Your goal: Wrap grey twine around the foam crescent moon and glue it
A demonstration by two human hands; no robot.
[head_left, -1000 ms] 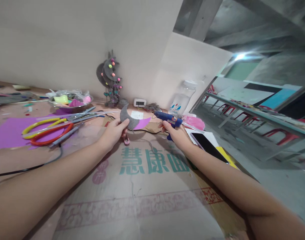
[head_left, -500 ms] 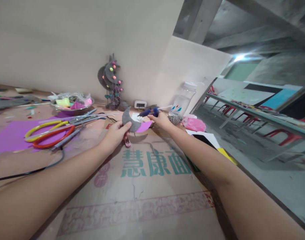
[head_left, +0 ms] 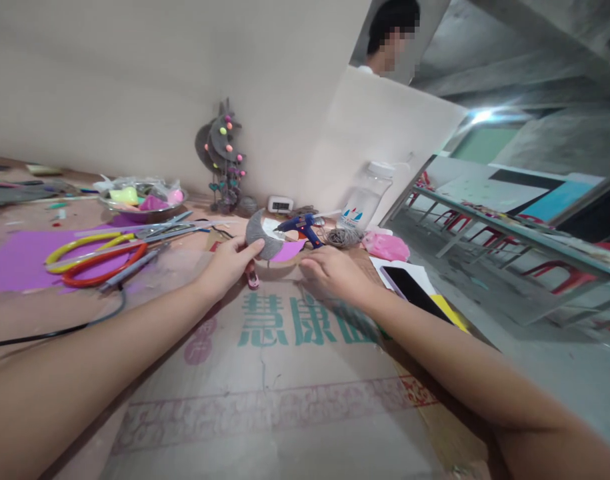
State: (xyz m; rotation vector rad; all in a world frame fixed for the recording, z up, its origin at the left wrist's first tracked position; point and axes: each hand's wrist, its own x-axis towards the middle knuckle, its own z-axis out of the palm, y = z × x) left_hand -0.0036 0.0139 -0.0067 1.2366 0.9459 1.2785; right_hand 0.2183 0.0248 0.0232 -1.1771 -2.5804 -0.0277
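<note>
A crescent moon wrapped in grey yarn is pinched between the thumb and fingers of my left hand. A pink clip-like piece shows just under those fingers. My right hand is low over the board, fingers drawn together at the tips; what they hold, if anything, is too small to make out. Just beyond it the blue hot glue gun stands by itself, its nozzle toward the moon. A purple piece lies between the moon and my right hand.
Scissors with yellow and red handles lie on purple sheets at left, near a metal bowl. Behind are a moon ornament, a small clock, a yarn ball and a bottle. A phone lies right.
My right hand has let go of the glue gun and drawn back toward me. The left hand keeps the moon, turned slightly. A person's head has appeared behind the partition.
</note>
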